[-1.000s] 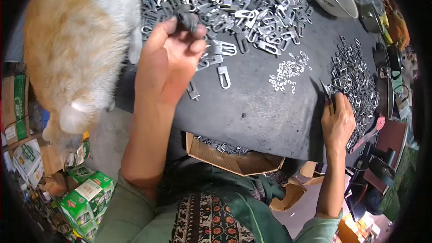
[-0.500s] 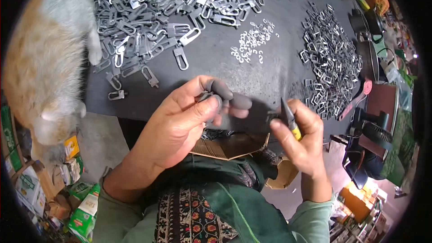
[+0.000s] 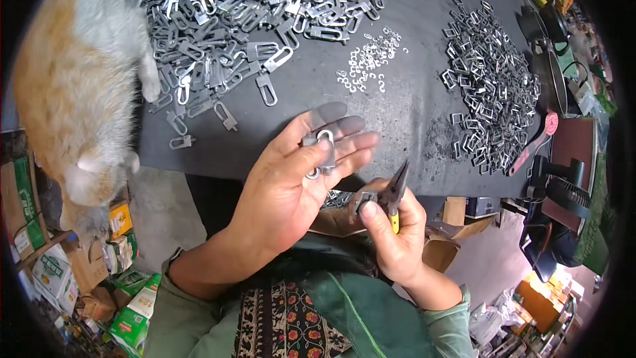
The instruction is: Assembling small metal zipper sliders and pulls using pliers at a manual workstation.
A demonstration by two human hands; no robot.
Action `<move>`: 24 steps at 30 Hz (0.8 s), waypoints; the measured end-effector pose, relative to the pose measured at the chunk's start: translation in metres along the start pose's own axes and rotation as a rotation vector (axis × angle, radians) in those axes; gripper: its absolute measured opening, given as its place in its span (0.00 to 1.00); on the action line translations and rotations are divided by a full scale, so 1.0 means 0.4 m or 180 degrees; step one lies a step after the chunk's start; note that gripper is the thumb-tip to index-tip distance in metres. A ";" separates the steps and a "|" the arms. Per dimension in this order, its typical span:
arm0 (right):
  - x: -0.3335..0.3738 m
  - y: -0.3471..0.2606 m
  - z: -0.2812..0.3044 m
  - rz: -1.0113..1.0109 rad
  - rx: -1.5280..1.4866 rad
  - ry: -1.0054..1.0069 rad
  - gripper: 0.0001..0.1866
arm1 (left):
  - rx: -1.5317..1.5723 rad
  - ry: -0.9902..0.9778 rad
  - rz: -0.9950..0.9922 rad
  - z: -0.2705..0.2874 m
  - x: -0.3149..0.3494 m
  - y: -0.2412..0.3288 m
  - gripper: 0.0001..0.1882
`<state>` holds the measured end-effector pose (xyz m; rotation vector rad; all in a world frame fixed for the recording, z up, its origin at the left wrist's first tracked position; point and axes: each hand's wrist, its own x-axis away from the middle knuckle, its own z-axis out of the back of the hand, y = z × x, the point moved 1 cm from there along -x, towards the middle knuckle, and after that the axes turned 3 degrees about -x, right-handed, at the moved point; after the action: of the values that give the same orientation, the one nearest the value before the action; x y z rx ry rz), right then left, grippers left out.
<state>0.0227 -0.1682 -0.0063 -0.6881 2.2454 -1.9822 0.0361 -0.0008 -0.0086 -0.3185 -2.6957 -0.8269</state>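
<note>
My left hand (image 3: 281,182) pins a grey metal clip with a long loop (image 3: 326,149) under its thumb. The other fingers are stretched out, their tips dark with dust. Just right of it and lower, my right hand (image 3: 397,232) grips needle-nose pliers (image 3: 396,189) with a yellow handle, jaws pointing up. Between that hand's thumb and forefinger sits a small dark metal piece (image 3: 365,200), partly hidden. Farther off on the dark table (image 3: 411,119) are a heap of looped metal clips (image 3: 232,20), a scatter of tiny white C-shaped rings (image 3: 364,63) and a pile of small rectangular metal frames (image 3: 490,86).
An orange-and-white cat (image 3: 83,86) lies along the left edge. A pink perforated spatula (image 3: 536,142) and a small black fan (image 3: 566,192) are at right. Below the table's near edge stands an open cardboard box (image 3: 440,252); cartons (image 3: 136,311) stand lower left.
My left hand has opened its fingers outward, showing the clip under the thumb. My right hand has come left and down with the pliers, nearer the left hand.
</note>
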 end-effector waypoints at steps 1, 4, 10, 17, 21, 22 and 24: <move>-0.004 -0.004 -0.002 0.0010 -0.0058 -0.0035 0.05 | -0.0025 0.0005 -0.0023 0.006 0.000 -0.003 0.21; -0.016 -0.025 -0.027 -0.0237 -0.0785 -0.0081 0.10 | -0.0208 0.0104 -0.0420 0.001 0.007 -0.002 0.20; -0.026 -0.064 -0.006 -0.0225 -0.0601 -0.0320 0.14 | -0.0479 0.0162 -0.0098 -0.014 0.035 -0.015 0.13; -0.043 -0.096 0.052 0.0006 0.0330 -0.0030 0.05 | -0.1845 0.0030 0.0327 0.000 0.069 -0.036 0.08; -0.063 -0.124 0.073 0.0735 0.1731 0.0046 0.05 | -0.1118 -0.0106 0.0722 -0.003 0.068 -0.005 0.05; -0.067 -0.131 0.070 0.0710 0.1735 0.0027 0.05 | -0.1190 -0.0098 0.0562 -0.002 0.064 -0.006 0.05; -0.071 -0.129 0.059 0.0814 0.1857 -0.0331 0.05 | -0.1487 -0.0261 0.0530 0.002 0.058 0.001 0.06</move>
<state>0.0708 -0.1832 0.0322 -0.3984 1.4812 -2.2323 0.0143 0.0029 -0.0010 -0.6817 -2.4734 -1.4108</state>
